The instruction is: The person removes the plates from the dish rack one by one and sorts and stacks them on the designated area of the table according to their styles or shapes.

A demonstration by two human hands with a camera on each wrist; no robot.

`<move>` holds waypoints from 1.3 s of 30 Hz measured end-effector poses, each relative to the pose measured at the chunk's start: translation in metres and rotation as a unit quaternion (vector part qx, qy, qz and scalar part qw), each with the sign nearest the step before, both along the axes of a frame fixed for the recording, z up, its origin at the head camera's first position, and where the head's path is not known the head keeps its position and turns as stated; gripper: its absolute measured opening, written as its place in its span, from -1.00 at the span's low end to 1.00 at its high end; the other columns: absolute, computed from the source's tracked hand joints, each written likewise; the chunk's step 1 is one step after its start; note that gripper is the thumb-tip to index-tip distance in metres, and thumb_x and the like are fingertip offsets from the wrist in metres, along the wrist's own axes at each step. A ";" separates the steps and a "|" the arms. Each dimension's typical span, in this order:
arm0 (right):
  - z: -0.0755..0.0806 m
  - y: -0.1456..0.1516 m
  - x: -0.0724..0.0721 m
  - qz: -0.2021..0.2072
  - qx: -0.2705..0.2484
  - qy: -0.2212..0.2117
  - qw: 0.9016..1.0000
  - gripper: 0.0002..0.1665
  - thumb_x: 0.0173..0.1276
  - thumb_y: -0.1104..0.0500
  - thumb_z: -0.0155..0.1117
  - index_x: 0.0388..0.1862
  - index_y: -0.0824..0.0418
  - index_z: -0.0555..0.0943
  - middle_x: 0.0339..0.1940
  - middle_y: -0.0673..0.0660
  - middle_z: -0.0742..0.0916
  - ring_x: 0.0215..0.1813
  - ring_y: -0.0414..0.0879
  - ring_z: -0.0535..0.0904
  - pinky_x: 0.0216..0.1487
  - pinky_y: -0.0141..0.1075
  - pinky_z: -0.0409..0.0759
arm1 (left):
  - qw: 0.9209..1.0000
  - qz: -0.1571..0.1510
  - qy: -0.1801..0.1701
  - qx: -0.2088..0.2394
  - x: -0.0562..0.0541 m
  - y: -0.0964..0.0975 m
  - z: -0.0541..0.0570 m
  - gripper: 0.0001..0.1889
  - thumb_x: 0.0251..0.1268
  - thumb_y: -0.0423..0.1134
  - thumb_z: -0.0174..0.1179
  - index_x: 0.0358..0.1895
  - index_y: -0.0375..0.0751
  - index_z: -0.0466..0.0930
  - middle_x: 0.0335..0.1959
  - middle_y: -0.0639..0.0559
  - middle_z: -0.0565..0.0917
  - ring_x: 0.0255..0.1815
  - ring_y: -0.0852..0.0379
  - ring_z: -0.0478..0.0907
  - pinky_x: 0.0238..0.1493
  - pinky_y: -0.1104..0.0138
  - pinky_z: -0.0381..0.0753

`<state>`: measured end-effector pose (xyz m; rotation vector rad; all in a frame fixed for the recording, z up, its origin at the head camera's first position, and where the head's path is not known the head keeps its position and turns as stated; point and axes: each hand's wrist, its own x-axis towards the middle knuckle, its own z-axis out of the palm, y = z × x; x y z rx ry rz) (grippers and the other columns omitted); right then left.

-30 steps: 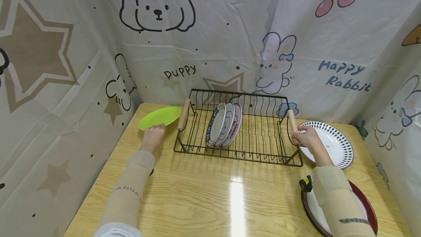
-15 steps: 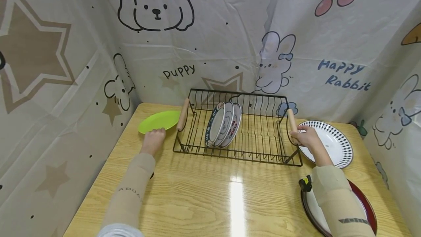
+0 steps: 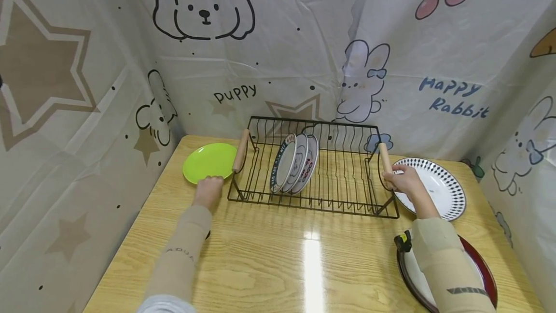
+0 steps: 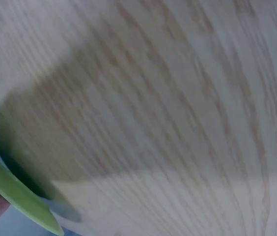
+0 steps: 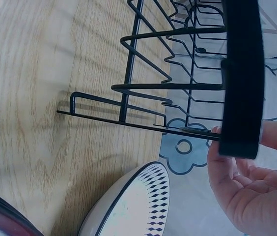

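Left hand (image 3: 208,191) pinches a green plate (image 3: 210,158) by its near rim while the right hand (image 3: 406,180) grips the rack's wooden handle (image 3: 385,158)

The green plate reaches forward from the left fingers, thumb over the rim and fingers below it in the left wrist view; whether its underside touches the table (image 3: 247,264) I cannot tell. Just to the right of the left hand begins the black wire rack (image 3: 312,208), which stretches across to the right hand. Three patterned plates (image 3: 295,164) stand in it, leaning, between the two hands and nearer the left. The right fingers close on the handle at the rack's right end. Beside the right hand, to its right, lies a diamond-rimmed plate (image 3: 447,187), and nearer the person, partly under the right sleeve (image 3: 451,269), a red-rimmed plate (image 3: 487,274)
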<state>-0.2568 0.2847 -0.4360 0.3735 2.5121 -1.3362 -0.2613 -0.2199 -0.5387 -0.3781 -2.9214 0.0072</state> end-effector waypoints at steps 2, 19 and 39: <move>0.000 0.000 0.000 0.002 -0.002 0.000 1.000 -0.30 0.37 0.17 0.02 0.29 0.61 0.08 -0.21 0.29 0.53 -0.40 -0.15 0.52 -0.37 -0.39 0.55 | 1.000 0.004 -0.005 0.002 -0.001 0.000 -0.004 -0.91 -0.02 -0.56 0.22 -0.45 -0.34 0.59 -0.54 -0.17 0.64 -0.52 -0.08 0.56 -0.54 0.09 0.57; 0.000 0.001 0.000 0.005 -0.011 0.001 1.000 -0.30 0.37 0.18 0.02 0.29 0.62 0.06 -0.24 0.27 0.56 -0.43 -0.18 0.52 -0.38 -0.39 0.54 | 0.999 0.028 -0.029 0.001 0.003 0.002 -0.013 -0.88 -0.02 -0.59 0.23 -0.42 -0.34 0.60 -0.51 -0.17 0.62 -0.46 -0.07 0.56 -0.51 0.12 0.59; -0.001 0.001 0.000 0.001 -0.006 0.001 1.000 -0.29 0.37 0.17 0.01 0.29 0.61 0.07 -0.20 0.30 0.56 -0.40 -0.17 0.53 -0.36 -0.40 0.55 | 0.930 0.120 -0.202 0.283 0.002 -0.007 0.025 -0.59 0.20 -0.46 -0.03 0.13 -0.57 0.37 0.10 -0.45 0.43 0.15 -0.33 0.34 0.13 -0.03 0.36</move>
